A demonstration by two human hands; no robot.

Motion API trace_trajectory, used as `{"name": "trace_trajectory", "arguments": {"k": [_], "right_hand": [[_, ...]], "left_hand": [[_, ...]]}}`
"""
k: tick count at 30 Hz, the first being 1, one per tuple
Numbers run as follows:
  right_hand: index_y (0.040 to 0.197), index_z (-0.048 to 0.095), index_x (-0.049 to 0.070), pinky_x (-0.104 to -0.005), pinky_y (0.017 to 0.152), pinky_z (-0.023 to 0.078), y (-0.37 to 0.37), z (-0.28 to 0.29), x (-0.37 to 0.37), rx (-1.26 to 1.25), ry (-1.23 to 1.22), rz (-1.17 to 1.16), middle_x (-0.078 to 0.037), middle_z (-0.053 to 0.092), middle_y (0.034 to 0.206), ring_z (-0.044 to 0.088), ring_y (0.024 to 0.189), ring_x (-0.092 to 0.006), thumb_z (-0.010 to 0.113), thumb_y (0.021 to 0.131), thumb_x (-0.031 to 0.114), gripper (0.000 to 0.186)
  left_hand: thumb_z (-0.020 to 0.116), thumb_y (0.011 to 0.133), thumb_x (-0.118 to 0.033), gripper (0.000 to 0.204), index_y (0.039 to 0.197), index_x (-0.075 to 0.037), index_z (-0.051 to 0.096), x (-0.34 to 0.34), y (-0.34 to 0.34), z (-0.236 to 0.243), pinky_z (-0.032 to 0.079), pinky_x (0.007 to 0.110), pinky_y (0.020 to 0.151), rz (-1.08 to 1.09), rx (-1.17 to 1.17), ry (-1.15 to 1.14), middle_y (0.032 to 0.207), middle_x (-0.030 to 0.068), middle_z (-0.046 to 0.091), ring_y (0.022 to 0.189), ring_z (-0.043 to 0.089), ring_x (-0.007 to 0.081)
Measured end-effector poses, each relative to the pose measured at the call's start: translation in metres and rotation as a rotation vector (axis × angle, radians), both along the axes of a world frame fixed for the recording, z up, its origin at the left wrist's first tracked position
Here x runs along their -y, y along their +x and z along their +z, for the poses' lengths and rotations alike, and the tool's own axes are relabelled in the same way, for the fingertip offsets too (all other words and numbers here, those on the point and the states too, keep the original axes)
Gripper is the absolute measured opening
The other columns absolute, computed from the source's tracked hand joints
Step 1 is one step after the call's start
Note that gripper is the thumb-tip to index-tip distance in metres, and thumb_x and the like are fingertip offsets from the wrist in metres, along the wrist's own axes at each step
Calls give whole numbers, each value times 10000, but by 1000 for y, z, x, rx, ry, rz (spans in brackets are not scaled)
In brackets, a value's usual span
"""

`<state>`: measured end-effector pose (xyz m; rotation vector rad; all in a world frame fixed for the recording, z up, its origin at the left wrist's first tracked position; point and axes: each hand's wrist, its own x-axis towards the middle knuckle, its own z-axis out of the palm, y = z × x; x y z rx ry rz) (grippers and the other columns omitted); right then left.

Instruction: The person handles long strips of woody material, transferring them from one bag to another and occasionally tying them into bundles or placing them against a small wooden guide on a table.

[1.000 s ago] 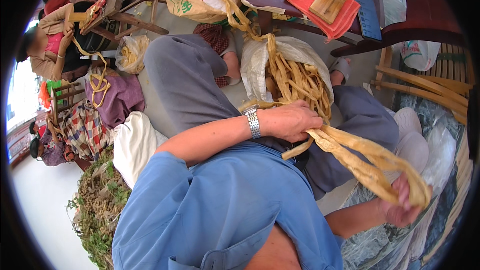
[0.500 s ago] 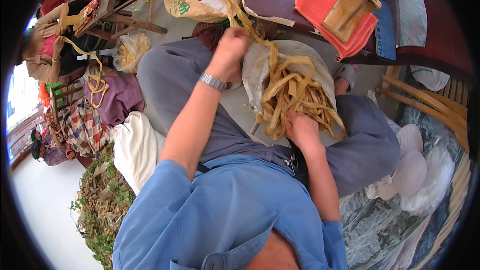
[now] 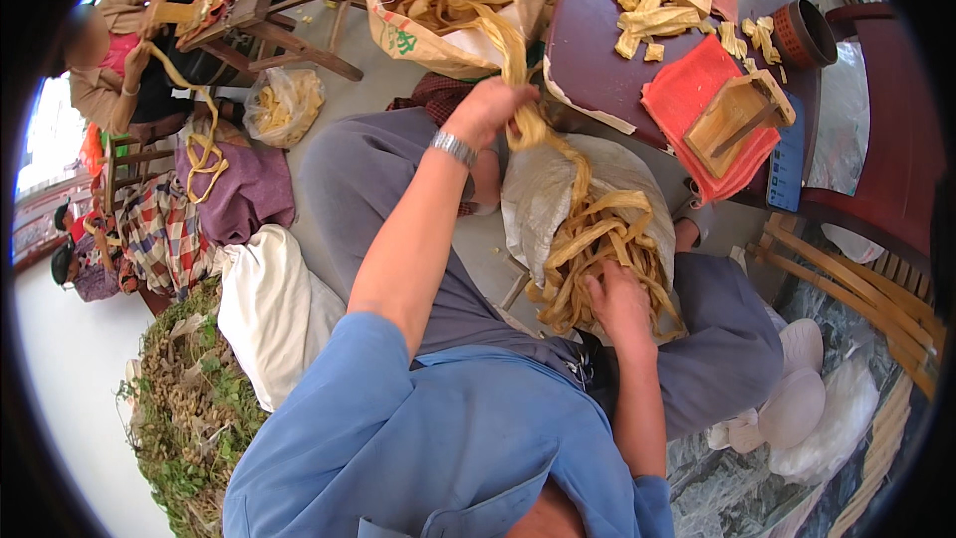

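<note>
Long, flat yellow-brown strips (image 3: 596, 254) spill in loops from the mouth of a whitish woven sack (image 3: 533, 184) between my legs. My left hand (image 3: 493, 110), with a metal-banded watch on its wrist, is closed on a bunch of these strips. From that grip the strips run up into a large printed bag (image 3: 376, 5) and down to the sack. My right hand (image 3: 621, 305) rests on the looped strips at the sack's mouth, thumb apart and fingers extended, their tips partly among the loops. I cannot tell exactly what the strips are made of.
On the dark red table (image 3: 588, 60) are cut yellow pieces (image 3: 652, 20), a red cloth (image 3: 687, 95) under a wooden tool with a blade (image 3: 742, 125), and a phone (image 3: 787, 164). A wooden stool (image 3: 274, 15), a co-worker (image 3: 124, 60) and a leafy heap (image 3: 189, 389) are at left.
My left hand has moved slightly right and down, still gripping the strips. My right hand has shifted right, its fingers now more extended on the pile. The view has shifted a little.
</note>
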<state>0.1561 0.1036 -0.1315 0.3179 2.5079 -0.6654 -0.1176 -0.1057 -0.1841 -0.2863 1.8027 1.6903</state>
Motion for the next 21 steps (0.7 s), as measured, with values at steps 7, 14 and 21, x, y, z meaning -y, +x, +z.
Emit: {"name": "trace_trajectory", "arguments": {"k": [7, 14, 21], "right_hand": [[1439, 442, 47, -458, 1031, 455, -10, 60, 15, -643, -281, 47, -205, 505, 1396, 527, 1254, -385, 797, 819, 185, 727], [1201, 654, 53, -470, 1072, 410, 11, 104, 33, -974, -531, 270, -187, 538, 1385, 502, 1283, -388, 786, 827, 187, 418], [782, 486, 149, -314, 532, 402, 115, 124, -17, -633, -1639, -1053, 59, 347, 523, 325, 451, -115, 407, 1087, 408, 408]], "left_hand": [[547, 1005, -252, 221, 1018, -34, 584, 10, 184, 178, 535, 383, 640, -965, -82, 154, 744, 129, 629, 638, 627, 258], [599, 874, -139, 155, 853, 3, 542, -49, 283, 255, 458, 467, 572, -1243, -708, 703, 665, 187, 575, 641, 587, 400], [670, 847, -198, 219, 901, -30, 541, -60, 267, 264, 472, 492, 718, -1114, -878, 551, 825, 183, 592, 794, 587, 411]]}}
